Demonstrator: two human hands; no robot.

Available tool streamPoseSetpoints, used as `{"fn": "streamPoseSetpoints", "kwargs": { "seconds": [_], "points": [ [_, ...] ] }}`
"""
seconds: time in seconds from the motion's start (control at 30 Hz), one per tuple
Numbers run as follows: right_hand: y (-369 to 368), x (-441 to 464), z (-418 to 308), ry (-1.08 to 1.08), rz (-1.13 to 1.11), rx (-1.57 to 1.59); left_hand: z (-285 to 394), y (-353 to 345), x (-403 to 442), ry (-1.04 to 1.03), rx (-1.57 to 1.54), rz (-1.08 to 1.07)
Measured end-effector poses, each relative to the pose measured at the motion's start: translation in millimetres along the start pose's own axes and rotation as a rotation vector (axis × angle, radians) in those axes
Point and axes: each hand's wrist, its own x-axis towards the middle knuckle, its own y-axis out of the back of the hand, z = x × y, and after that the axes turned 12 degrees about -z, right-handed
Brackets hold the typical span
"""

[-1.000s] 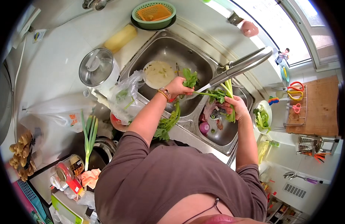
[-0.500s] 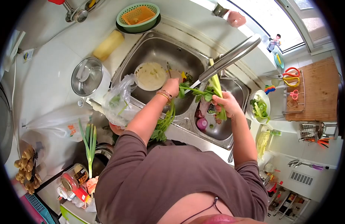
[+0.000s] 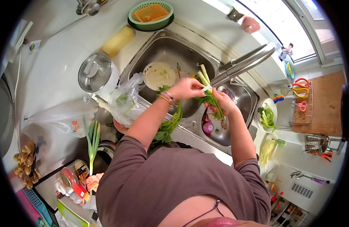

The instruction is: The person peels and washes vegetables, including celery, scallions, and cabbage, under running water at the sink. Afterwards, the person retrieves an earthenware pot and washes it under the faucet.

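My right hand point(image 3: 224, 103) is wrapped around a bunch of celery point(image 3: 204, 76), its pale stalk ends pointing up toward the faucet and green leaves hanging below the fingers. My left hand point(image 3: 185, 89), slightly blurred and with bracelets at the wrist, has its fingertips closed against the celery stalks beside the right hand. More leafy celery point(image 3: 169, 128) lies below the left wrist at the sink's front edge. A white bowl of cloudy liquid point(image 3: 159, 75) sits in the left basin point(image 3: 182, 49). In the right basin point(image 3: 224, 137) is a purple onion point(image 3: 208, 128).
The faucet point(image 3: 250, 60) arches over the divider. Left of the sink are a plastic bag point(image 3: 123, 96) and a glass-lidded pot point(image 3: 94, 72). Green baskets point(image 3: 152, 25) stand behind. A bowl of cut greens point(image 3: 267, 115), scissors point(image 3: 301, 90) and a cutting board point(image 3: 325, 104) are at right.
My left hand has moved right, from over the left basin to the celery stalks. The bunch in my right hand has shifted left and tilted. The whole view has shifted slightly.
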Motion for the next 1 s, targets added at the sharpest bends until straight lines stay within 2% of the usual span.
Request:
{"fn": "streamPoseSetpoints", "kwargs": {
  "seconds": [0.07, 0.1, 0.17, 0.23, 0.33, 0.37, 0.5, 0.57, 0.67, 0.77, 0.87, 0.9, 0.93, 1.0],
  "points": [
    [2.0, 7.7, 0.2, 0.019, -0.054, 0.001, 0.3, -20.3, 3.6, -0.141, 0.276, 0.059],
    [3.8, 10.2, -1.0, 0.026, -0.074, -0.029, -17.7, -26.2, 12.3, -0.173, 0.274, 0.162],
    [9.7, 11.1, -1.3, 0.043, -0.148, -0.043, -25.9, -22.4, 15.2, -0.124, 0.218, 0.156],
    [13.9, 10.1, 1.5, 0.057, -0.129, -0.072, -19.9, -15.1, 11.3, -0.082, 0.177, 0.176],
    [14.3, 10.7, 1.9, 0.061, -0.085, -0.182, -22.6, -8.0, 12.5, -0.197, 0.355, 0.146],
    [13.4, 12.6, 2.6, 0.059, -0.057, -0.274, -21.4, -5.1, 13.8, -0.122, 0.34, 0.072],
    [9.5, 17.0, 0.5, 0.049, 0.055, -0.612, -17.7, -6.4, 15.4, -0.073, 0.383, 0.043],
    [9.2, 18.2, -0.6, 0.02, 0.041, -0.637, -10.9, -6.7, 14.5, -0.117, 0.447, -0.009],
    [6.7, 17.1, -5.5, -0.001, 0.033, -0.698, -6.7, -8.8, 24.6, 0.043, 0.618, -0.091],
    [11.0, 16.8, -2.3, 0.008, 0.008, -0.685, 2.3, -11.1, 23.7, 0.035, 0.644, -0.115],
    [11.8, 14.2, 2.3, 0.055, 0.065, -0.546, -22.6, -20.4, 30.1, -0.071, 0.401, 0.334],
    [10.9, 12.0, 4.7, 0.075, 0.101, -0.485, -48.9, -11.0, 42.2, -0.032, 0.31, 0.518],
    [12.3, 9.3, 8.0, 0.105, 0.074, -0.41, -50.1, 1.1, 38.3, 0.002, 0.064, 0.598],
    [16.2, 2.8, 11.5, 0.159, 0.025, -0.263, -42.7, 9.2, 19.8, -0.006, -0.148, 0.523]
  ]
}}
